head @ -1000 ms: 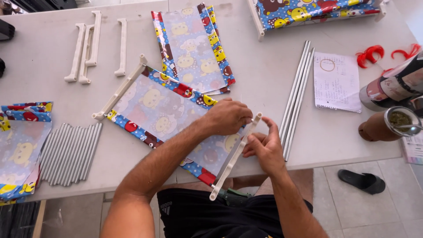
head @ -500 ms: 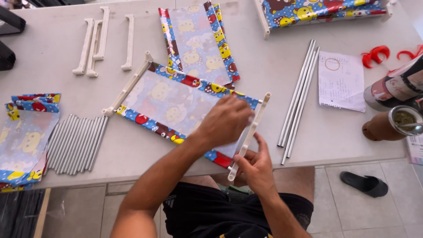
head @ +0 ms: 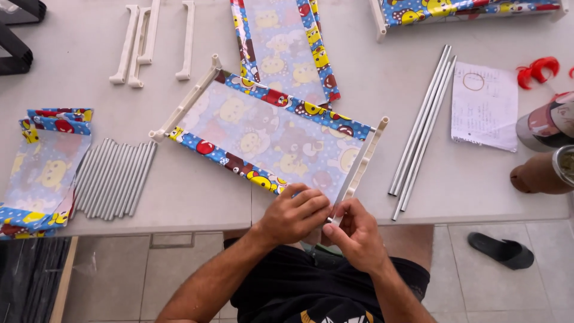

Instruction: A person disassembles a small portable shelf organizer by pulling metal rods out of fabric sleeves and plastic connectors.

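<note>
Worktop (head: 197, 203), pale grey, stands over a tiled floor (head: 478, 287). Folded fabric (head: 42, 167) lies at far left, grey rods (head: 113, 176) just beside it. Centre, the fabric panel (head: 269, 134) lies flat; both hands, left (head: 294, 212) and right (head: 353, 230), pinch its near-right white bar (head: 362, 164) at the worktop's edge. Paper (head: 484, 104) lies right.

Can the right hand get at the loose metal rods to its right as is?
Probably yes. The right hand is at the white bar's near end; the rods lie bare on the table with nothing between.
</note>
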